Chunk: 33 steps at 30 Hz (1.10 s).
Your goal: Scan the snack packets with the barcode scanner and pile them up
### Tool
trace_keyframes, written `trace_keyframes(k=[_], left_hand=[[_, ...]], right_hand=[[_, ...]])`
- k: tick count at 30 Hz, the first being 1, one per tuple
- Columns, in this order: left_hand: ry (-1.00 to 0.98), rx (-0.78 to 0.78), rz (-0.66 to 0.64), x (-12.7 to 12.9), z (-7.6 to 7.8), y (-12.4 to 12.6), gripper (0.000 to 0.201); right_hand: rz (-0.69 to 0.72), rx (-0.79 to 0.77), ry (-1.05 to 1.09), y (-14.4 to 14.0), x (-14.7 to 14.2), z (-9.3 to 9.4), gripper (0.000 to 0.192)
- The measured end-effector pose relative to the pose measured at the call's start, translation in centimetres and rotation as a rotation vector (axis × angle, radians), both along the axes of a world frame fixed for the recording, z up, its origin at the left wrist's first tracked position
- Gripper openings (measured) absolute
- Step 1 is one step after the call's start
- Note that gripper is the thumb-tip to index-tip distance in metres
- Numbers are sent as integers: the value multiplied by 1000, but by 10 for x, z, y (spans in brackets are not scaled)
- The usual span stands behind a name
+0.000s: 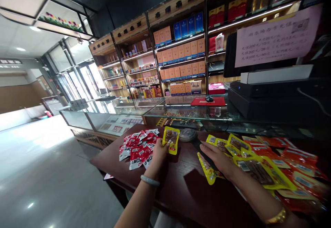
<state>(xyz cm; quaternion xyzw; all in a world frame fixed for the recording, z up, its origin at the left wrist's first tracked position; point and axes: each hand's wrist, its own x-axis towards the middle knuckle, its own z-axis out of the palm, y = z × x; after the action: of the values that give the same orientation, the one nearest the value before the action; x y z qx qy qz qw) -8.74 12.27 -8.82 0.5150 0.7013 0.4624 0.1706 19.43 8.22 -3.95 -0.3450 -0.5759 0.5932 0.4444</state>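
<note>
My left hand holds a small yellow snack packet upright above the dark wooden counter, just right of a heap of red snack packets. My right hand grips the black handle of a barcode scanner, whose round head points toward the yellow packet. The right hand lies over several yellow packets spread along the counter. A pale bangle sits on my left wrist, a gold bracelet on my right.
Orange-red packets cover the counter's right end. Behind stands a glass display case, a cash register with monitor, a red mouse pad and shelves of boxed goods. Open floor lies to the left.
</note>
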Motion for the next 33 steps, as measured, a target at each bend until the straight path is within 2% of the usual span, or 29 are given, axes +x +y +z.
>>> trace_keyframes(k=[7,9,11,13,15,19,22,24,27,33], left_hand=[[464,-340,155,-19,29,-13,41],[636,-291,229,-13,34,-19,47],[759,-192,253,5,37,-24,46],[805,-143,126,34,38,-32,44],[815,-150,-100,73,35,-42,50],[785,-126,-370,146,23,-66,75],[767,-92,-548,175,15,-77,97],[750,-138,-612,179,13,-78,102],[707,-244,-635,169,14,-71,112],[687,-375,-463,136,20,-51,141]], right_hand=[[7,5,49,7,9,6,36],[-2,-2,62,7,12,7,37],[-11,-12,69,8,14,9,38],[-17,-16,74,9,15,10,39],[-27,-8,79,10,17,12,41],[-52,37,86,12,21,18,40],[-63,61,86,14,24,20,38],[-69,65,82,15,25,20,37],[-61,69,60,17,26,17,35],[-63,118,-19,20,25,12,37]])
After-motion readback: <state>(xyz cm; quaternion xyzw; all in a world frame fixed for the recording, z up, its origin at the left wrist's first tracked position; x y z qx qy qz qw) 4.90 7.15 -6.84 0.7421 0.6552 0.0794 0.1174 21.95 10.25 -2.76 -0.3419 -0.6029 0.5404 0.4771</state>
